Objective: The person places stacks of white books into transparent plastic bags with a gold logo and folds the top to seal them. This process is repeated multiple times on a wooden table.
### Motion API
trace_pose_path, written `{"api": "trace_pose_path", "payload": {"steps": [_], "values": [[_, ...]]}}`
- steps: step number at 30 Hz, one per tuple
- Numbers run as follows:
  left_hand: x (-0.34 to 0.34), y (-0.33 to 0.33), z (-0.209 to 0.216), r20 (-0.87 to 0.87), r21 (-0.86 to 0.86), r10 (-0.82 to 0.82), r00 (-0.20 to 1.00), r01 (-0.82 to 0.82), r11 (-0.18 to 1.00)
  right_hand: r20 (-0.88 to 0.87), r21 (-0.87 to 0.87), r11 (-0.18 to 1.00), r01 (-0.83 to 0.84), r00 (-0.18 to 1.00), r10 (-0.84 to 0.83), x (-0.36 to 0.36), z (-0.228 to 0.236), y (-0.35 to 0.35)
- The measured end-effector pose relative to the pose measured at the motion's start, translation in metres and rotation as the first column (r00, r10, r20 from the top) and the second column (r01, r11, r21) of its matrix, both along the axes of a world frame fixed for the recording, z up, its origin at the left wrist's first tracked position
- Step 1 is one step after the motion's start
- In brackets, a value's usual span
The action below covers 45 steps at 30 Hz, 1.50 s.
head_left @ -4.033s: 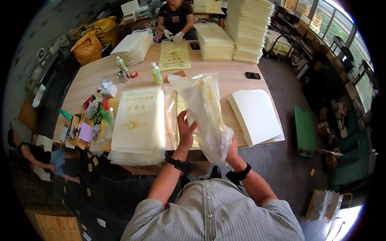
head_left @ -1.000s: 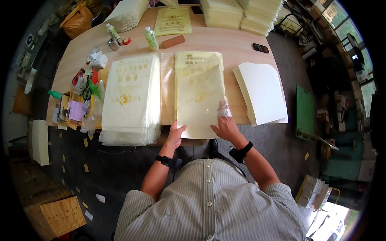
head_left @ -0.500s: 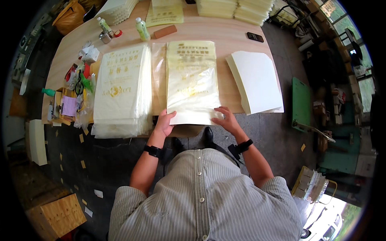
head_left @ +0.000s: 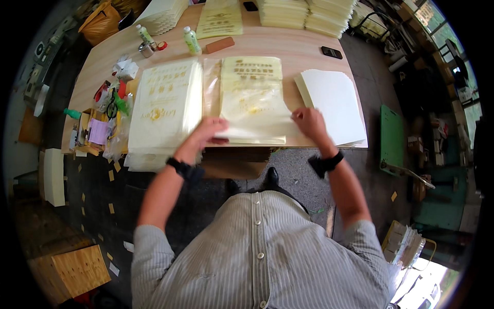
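A clear plastic bag (head_left: pixel 252 98) with gold print lies in a stack at the middle of the table, its near end lifted and pulled out wide. My right hand (head_left: pixel 310 123) pinches the near right corner of that film, which stretches toward it. At the near left corner, my left hand (head_left: pixel 210 132) has its fingers curled about the film edge, somewhat blurred. Beneath the film, a pale sheet edge shows at the table's front. To the left lies a thick stack of printed plastic bags (head_left: pixel 164 103). White card sheets (head_left: pixel 332 105) are piled on the right.
Bottles (head_left: pixel 192 41), a metal can (head_left: pixel 146 50), a reddish-brown block (head_left: pixel 219 45) and a phone (head_left: pixel 331 52) are on the table (head_left: pixel 278 44). A box of tools and scraps (head_left: pixel 98 129) sits at its left edge. Tall sheet stacks (head_left: pixel 283 13) stand at the back.
Both hands have moved up and apart, the right hand outward to the right. The bag's near end, flat before, is now lifted and stretched between them. The view has shifted slightly.
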<state>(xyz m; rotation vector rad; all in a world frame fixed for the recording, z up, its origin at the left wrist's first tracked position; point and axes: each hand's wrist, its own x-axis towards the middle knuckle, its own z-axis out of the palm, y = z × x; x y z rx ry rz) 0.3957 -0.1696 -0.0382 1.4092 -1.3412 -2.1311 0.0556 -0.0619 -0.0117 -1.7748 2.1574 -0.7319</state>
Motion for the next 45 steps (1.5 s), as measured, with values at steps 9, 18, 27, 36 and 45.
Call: {"api": "trace_pose_path", "payload": {"steps": [9,18,27,36,45], "values": [[-0.021,-0.093,0.247,0.594,-0.403,-0.111,0.797,0.414,0.816,-0.012,0.191,0.933,-0.305,0.95,0.313,-0.028,0.212,-0.096],[-0.021,-0.079,0.295,0.752,-0.321,-0.23,0.617,0.648,0.691,0.08,0.399,0.846,-0.353,0.933,0.351,-0.014,0.254,-0.092],[-0.017,-0.079,0.281,0.668,-0.562,-0.181,0.722,0.649,0.513,0.019,0.159,0.937,-0.311,0.95,0.312,-0.025,0.246,-0.092],[0.007,-0.159,0.287,0.655,-0.528,0.007,0.755,0.452,0.719,0.169,-0.017,0.989,-0.149,0.974,0.149,-0.015,0.26,-0.139],[0.056,-0.166,0.352,-0.254,-0.941,0.24,0.937,-0.297,0.162,0.447,-0.589,0.798,-0.128,0.77,0.454,0.091,0.343,-0.134]]}}
